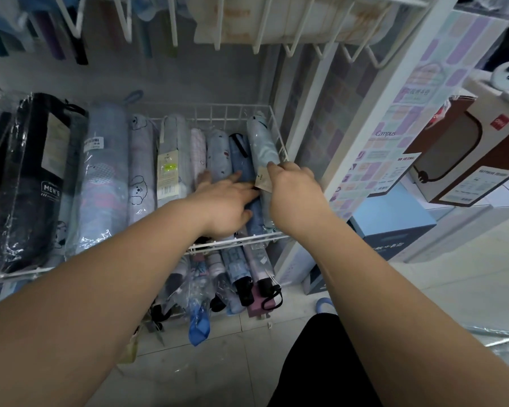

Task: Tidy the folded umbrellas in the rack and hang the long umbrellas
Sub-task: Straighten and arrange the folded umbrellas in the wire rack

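Note:
Several folded umbrellas in clear sleeves lie side by side in a white wire rack (235, 108). My right hand (294, 195) grips the pale blue-green folded umbrella (262, 142) at the rack's right end, near its paper tag (262, 179). My left hand (227, 201) rests flat with fingers spread on the darker blue folded umbrella (244, 165) just to its left. Further left lie a white-blue patterned umbrella (218, 154), a checked one (198, 151) and a dog-print one (141, 171). Long umbrellas are not clearly visible.
A black "MEN'S" package (36, 177) fills the rack's left end. A lower shelf (232, 277) holds more folded umbrellas. White wire hooks (294, 39) hang above. A white post (373, 113) and boxed goods (459, 148) stand to the right. Tiled floor lies below.

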Tool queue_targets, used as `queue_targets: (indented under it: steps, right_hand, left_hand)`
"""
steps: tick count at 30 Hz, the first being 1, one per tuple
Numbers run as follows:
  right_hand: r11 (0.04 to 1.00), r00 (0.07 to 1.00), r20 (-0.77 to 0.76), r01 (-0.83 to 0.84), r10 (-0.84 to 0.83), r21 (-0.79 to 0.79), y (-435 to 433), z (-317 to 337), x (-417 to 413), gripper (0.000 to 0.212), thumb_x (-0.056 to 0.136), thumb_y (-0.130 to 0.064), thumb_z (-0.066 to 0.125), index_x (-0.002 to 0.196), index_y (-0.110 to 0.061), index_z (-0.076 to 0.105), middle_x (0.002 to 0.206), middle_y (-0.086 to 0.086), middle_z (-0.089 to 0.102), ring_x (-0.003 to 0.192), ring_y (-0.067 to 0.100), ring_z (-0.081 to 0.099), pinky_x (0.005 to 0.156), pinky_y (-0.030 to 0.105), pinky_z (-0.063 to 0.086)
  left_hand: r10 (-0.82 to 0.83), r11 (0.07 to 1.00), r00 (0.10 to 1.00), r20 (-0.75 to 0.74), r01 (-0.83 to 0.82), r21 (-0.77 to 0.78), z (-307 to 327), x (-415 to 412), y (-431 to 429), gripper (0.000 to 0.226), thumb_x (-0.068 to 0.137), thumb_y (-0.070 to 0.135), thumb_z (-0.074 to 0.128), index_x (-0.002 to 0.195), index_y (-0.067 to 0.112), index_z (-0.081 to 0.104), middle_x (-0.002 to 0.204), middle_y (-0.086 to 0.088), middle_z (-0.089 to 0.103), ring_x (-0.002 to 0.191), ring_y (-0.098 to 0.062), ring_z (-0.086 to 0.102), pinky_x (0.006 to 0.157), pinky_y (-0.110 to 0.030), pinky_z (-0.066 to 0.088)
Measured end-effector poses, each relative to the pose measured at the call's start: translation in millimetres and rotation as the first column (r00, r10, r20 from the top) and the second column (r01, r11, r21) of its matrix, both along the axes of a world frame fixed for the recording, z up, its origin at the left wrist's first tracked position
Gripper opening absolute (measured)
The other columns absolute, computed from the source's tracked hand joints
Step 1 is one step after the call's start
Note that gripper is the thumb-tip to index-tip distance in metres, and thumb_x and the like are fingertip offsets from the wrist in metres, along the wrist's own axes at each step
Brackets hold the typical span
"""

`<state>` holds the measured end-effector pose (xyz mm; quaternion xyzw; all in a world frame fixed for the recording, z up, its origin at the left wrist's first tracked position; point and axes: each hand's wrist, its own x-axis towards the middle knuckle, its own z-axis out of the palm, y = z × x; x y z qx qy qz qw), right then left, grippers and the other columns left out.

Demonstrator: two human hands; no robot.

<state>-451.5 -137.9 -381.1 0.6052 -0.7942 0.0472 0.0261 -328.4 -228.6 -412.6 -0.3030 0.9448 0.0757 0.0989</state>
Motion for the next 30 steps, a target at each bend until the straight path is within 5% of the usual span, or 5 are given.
queue_targets:
  steps: [5, 12, 18, 23, 30]
  right_hand:
    - [0.999, 0.998, -0.047, -0.033, 0.033, 0.007, 7, -5, -2, 0.034, 0.085, 0.002, 0.052, 0.118, -0.005, 0.056, 0.122, 0.01, 0.055, 0.111, 0.033, 0.051, 0.077, 0.029, 0.034]
    - [1.0, 0.999, -0.028, -0.015, 0.016, 0.018, -2, -7, 1, 0.033, 0.085, 0.002, 0.051, 0.116, -0.007, 0.059, 0.12, 0.01, 0.054, 0.106, 0.034, 0.055, 0.072, 0.029, 0.035]
    - [0.996, 0.997, 0.066, -0.055, 0.05, 0.074, -13, -10, -2, 0.036, 0.084, 0.001, 0.053, 0.119, -0.006, 0.059, 0.136, 0.009, 0.051, 0.114, 0.034, 0.059, 0.088, 0.034, 0.049]
    - [0.961, 0.991, -0.109, -0.04, 0.072, 0.274, -27, -6, 3, 0.047, 0.09, -0.007, 0.052, 0.137, -0.009, 0.051, 0.134, 0.012, 0.051, 0.116, 0.031, 0.057, 0.086, 0.035, 0.049]
    - [0.889, 0.971, -0.239, 0.096, 0.015, 0.448, -38, 3, 10, 0.035, 0.094, -0.005, 0.049, 0.129, -0.008, 0.056, 0.13, 0.011, 0.058, 0.117, 0.031, 0.057, 0.078, 0.038, 0.047]
  left_hand:
    - [-0.029, 0.998, 0.997, 0.07, 0.033, -0.059, 2, 0, -6, 0.063, 0.104, 0.041, 0.039, 0.161, 0.037, 0.011, 0.17, 0.013, 0.011, 0.157, -0.019, 0.003, 0.12, -0.067, 0.001]
    - [-0.091, 0.982, 0.984, 0.151, 0.114, -0.148, 11, 15, -17, 0.058, 0.104, 0.038, 0.032, 0.159, 0.044, 0.014, 0.167, 0.015, 0.016, 0.154, -0.022, 0.01, 0.123, -0.062, -0.001]
    - [-0.076, 0.991, 0.983, 0.164, 0.093, -0.096, 12, 26, -28, 0.052, 0.106, 0.043, 0.028, 0.156, 0.053, 0.015, 0.168, 0.022, 0.005, 0.158, -0.021, -0.007, 0.121, -0.064, -0.008]
    - [-0.085, 0.99, 0.97, 0.226, 0.108, -0.088, 16, 27, -36, 0.051, 0.106, 0.048, 0.024, 0.156, 0.053, 0.015, 0.168, 0.022, 0.007, 0.158, -0.021, -0.008, 0.121, -0.066, -0.006]
    - [-0.099, 0.99, 0.963, 0.251, 0.121, -0.075, 15, 26, -40, 0.05, 0.107, 0.048, 0.024, 0.157, 0.049, 0.018, 0.168, 0.023, 0.0, 0.158, -0.022, -0.007, 0.122, -0.065, -0.002]
